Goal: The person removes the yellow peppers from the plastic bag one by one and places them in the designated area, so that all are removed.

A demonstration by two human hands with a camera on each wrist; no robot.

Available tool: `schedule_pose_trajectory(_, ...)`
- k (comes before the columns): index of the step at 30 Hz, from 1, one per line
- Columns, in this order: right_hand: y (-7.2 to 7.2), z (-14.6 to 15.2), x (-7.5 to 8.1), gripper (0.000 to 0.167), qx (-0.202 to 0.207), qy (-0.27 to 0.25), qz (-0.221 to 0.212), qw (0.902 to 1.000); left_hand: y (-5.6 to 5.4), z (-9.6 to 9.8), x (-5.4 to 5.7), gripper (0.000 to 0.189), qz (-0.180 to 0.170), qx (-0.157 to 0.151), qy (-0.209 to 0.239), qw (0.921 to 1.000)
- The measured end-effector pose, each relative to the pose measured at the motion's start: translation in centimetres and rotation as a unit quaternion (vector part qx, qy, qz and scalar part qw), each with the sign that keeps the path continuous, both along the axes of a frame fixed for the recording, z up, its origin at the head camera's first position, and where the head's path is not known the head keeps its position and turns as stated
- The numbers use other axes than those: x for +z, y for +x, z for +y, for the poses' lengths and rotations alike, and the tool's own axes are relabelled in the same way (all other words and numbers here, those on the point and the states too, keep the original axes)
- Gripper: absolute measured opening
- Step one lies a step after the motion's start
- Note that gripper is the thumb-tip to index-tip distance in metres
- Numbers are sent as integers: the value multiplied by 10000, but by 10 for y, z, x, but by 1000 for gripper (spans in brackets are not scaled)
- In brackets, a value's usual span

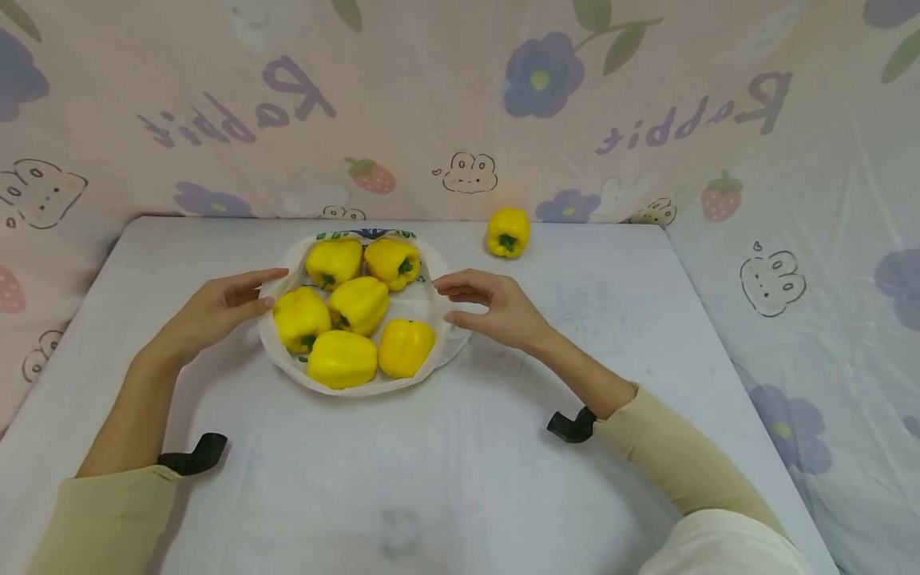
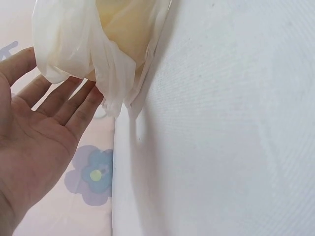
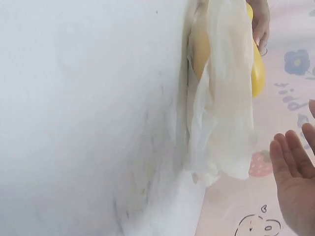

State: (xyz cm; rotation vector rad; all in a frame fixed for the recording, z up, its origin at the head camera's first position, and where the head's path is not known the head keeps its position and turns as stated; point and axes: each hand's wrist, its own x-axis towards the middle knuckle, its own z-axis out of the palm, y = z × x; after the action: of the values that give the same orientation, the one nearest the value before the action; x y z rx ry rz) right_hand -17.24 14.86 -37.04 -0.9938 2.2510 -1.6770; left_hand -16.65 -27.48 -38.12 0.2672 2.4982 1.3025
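A white plastic bag (image 1: 370, 390) stands on the table with its mouth spread wide in a round. Inside lie several yellow bell peppers (image 1: 343, 359), and green and blue print shows at the bag's far rim. My left hand (image 1: 219, 307) is at the bag's left rim, thumb and fingertips right at the edge; in the left wrist view its fingers (image 2: 74, 105) reach out fairly straight against the plastic. On the right side my right hand (image 1: 499, 307) is held with fingers extended close to the rim. The right wrist view shows this hand (image 3: 295, 191) apart from the bag (image 3: 229, 108).
One more yellow bell pepper (image 1: 508, 232) sits outside the bag, near the back edge of the white-covered table (image 1: 474, 479). A printed curtain (image 1: 431, 96) with rabbits and flowers hangs behind. Black wrist mounts (image 1: 573, 426) stick out at both forearms.
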Motion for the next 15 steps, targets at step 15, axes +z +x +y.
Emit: schedule_pose_trajectory(15,15,-24,-7,41,183,323,-60,9993,-1,-3,-2,56,50,-6,-7,10000)
